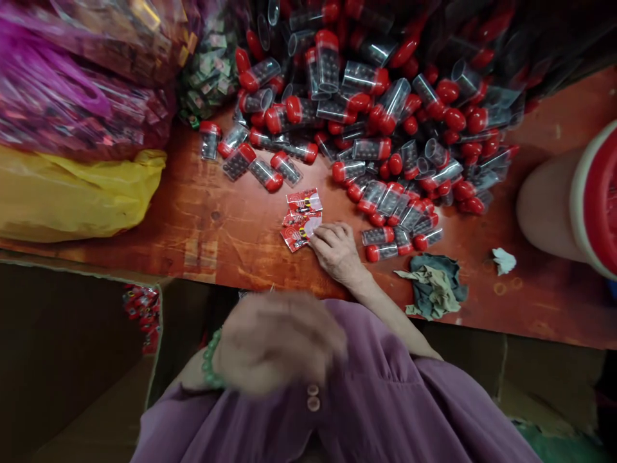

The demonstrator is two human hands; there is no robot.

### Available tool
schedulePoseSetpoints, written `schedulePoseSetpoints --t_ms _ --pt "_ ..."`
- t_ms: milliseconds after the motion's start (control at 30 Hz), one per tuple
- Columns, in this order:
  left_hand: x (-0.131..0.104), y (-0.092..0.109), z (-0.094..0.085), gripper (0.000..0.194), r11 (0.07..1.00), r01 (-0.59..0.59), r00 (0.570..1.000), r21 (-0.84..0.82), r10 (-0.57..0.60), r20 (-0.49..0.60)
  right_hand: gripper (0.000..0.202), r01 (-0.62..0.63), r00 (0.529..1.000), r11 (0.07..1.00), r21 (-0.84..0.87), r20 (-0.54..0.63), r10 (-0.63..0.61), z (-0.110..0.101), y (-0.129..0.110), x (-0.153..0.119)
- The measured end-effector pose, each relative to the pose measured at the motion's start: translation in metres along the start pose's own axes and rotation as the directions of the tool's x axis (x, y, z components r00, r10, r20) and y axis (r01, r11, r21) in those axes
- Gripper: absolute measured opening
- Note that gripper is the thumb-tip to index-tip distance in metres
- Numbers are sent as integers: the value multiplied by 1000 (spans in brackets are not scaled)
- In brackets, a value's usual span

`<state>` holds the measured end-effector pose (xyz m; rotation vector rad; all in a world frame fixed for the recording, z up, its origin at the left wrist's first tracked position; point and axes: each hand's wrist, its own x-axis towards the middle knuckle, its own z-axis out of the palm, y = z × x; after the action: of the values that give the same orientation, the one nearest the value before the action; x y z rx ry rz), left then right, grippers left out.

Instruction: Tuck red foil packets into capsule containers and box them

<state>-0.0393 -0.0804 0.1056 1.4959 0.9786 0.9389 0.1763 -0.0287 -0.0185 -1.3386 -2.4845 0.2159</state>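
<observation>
Firstly, with twelve o'clock taken as straight away from the person, the left hand (284,341) is noted nearest, raised before the purple garment (376,360). It is blurred; whether anything is held in its fingers cannot be told. Beyond it, the front edge of the table (231,238) is seen running from nine to just past three o'clock.

The right hand (337,251) is observed over the table and is the nearer of the two to the red packets. Its fingers are set narrow, close together, with the tips touching the lower red packet (296,236); whether it is pinched or merely pressed cannot be told. From those fingertips the packet is found at ten o'clock, its long axis slanted from eight to two. The upper red packet (303,201) is placed just beyond, between eleven and twelve, its long axis laid nearly nine to three.

Room for movement is judged widest toward nine, as far as the yellow bag (81,193). It is limited toward six by the table edge, toward four by crumpled cloths (434,283), and from twelve to three by red-capped containers (380,199).
</observation>
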Motion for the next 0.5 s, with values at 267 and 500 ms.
schedulePoseSetpoints --t_ms 267,500 --pt "56 -117 5 39 674 -187 982 714 128 136 26 49 997 999 7 65 -50 -11 -9 7" --pt "56 -127 7 37 572 -256 960 780 248 132 24 -247 965 969 3 94 246 -66 8 -32"
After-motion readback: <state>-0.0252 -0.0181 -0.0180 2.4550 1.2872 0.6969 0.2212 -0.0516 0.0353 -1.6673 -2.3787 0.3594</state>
